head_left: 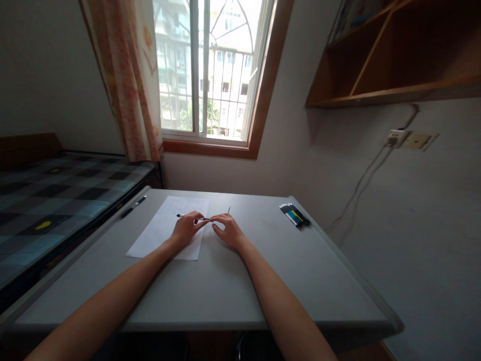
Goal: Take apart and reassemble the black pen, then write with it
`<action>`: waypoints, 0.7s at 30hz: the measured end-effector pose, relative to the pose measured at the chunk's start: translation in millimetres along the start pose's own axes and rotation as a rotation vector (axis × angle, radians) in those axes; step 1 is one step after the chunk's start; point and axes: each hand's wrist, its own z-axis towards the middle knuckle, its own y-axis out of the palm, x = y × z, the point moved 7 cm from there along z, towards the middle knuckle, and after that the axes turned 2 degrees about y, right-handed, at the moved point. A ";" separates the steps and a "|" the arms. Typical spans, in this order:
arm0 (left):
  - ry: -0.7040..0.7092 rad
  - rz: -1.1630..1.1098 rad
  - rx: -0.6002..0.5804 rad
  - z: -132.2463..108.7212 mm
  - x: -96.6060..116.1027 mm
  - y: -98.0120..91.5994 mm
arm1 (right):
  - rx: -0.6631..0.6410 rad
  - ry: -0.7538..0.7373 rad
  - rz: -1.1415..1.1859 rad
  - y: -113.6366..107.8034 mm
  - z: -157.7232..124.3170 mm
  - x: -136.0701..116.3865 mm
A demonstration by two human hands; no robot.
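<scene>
Over the right part of a white sheet of paper [160, 235], my left hand [185, 228] is closed around a black-and-white pen [179, 215], which lies roughly level. My right hand [229, 231] meets the pen's right end with its fingertips, its thumb held a little lower. Both hands rest low at the desktop, and their fingers hide most of the pen's middle. Just beyond my right hand a thin dark stick-like piece [229, 209] shows, too small to name. Faint writing lines run across the upper part of the sheet.
A row of several pens [295, 216] lies at the right of the grey-white desk [240, 301]. One dark pen [133, 206] lies near the left edge. A bed [75, 185] stands to the left, a wall shelf [394, 93] hangs upper right, and cables [356, 185] run down the wall.
</scene>
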 end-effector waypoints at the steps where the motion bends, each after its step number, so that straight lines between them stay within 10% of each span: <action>1: -0.008 0.009 0.000 -0.1 -0.3 -0.3 | -0.001 0.003 -0.001 -0.1 -0.1 -0.2; 21: -0.117 0.136 -0.017 -2.6 -2.7 -5.8 | -0.011 0.065 0.021 0.4 -0.3 3.5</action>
